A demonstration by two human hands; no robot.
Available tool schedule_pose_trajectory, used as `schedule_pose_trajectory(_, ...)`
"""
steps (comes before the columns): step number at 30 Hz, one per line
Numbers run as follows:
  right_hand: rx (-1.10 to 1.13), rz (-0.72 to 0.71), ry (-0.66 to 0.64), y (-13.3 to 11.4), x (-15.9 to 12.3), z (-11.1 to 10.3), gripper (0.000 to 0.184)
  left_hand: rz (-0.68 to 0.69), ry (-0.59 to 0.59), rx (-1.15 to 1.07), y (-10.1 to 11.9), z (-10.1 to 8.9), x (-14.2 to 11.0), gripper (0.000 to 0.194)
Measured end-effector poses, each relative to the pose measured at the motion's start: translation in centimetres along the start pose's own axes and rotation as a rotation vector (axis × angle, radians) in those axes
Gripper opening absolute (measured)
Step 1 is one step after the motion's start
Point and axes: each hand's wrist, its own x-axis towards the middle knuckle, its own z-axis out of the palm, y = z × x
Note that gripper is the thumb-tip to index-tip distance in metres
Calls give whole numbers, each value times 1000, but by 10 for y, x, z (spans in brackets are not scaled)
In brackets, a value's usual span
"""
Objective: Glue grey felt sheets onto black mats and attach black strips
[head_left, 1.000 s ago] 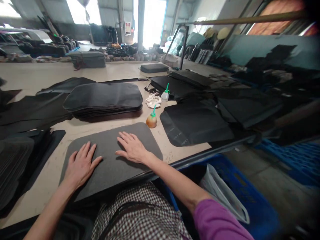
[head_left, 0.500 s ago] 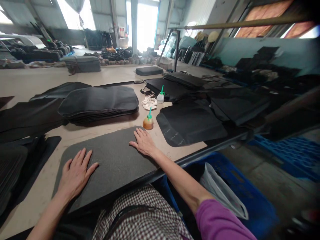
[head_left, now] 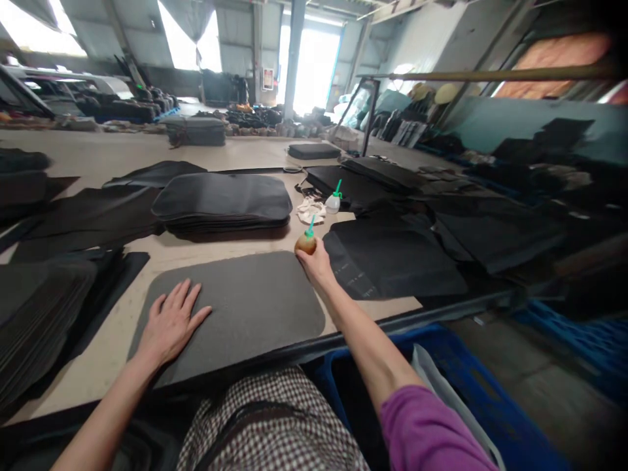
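A dark grey sheet with rounded corners (head_left: pixel 255 301) lies flat at the table's front edge. My left hand (head_left: pixel 169 320) rests on its left part, fingers spread. Just beyond the sheet's far right corner, my right hand (head_left: pixel 318 265) has its fingers wrapped round a squeeze bottle (head_left: pixel 305 244) of amber liquid with a green nozzle. The bottle stands upright. Behind it are a crumpled white cloth (head_left: pixel 311 210) and a second, clear squeeze bottle (head_left: pixel 333 201) with a green nozzle.
A stack of black rounded sheets (head_left: pixel 223 203) sits beyond the grey one. More dark sheets (head_left: pixel 49 320) are piled at the left. Black panels (head_left: pixel 392 255) cover the table's right side. Below the right edge stands a blue crate (head_left: pixel 451 366) with a plastic bag.
My right hand has left the grey sheet and closed round the amber bottle. The left hand stays flat on the sheet. The view has shifted left.
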Motion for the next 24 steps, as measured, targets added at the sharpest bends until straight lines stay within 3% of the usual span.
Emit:
schedule_pose_trajectory(3,213,82,56,-16,-4,-6,56,-24,-13,-27,7,-10,-2,74)
schedule_pose_trajectory(6,461,96,-6,-37,-9,-23,45,-41,-29,-70,10,-18,-3,75)
schedule_pose_trajectory(9,844,164,-209,-62,-13,-41,56,-51,-49,-110,10,-22,-4,76)
schedule_pose_trajectory(12,745,129,-452,-92,-20,-43,68,-75,-62,-125,12,-27,-4,76)
schedule_pose_trajectory(15,587,14,-519,-124,-29,-24,69,-101,-17,-120,22,-36,-5,76)
schedule_pose_trajectory(19,631,-46,-562,-160,-44,21,64,-42,48,-173,48,-44,-6,76)
schedule_pose_trajectory(24,559,-114,-744,-194,-68,69,55,-48,9,-246,68,-25,-4,75)
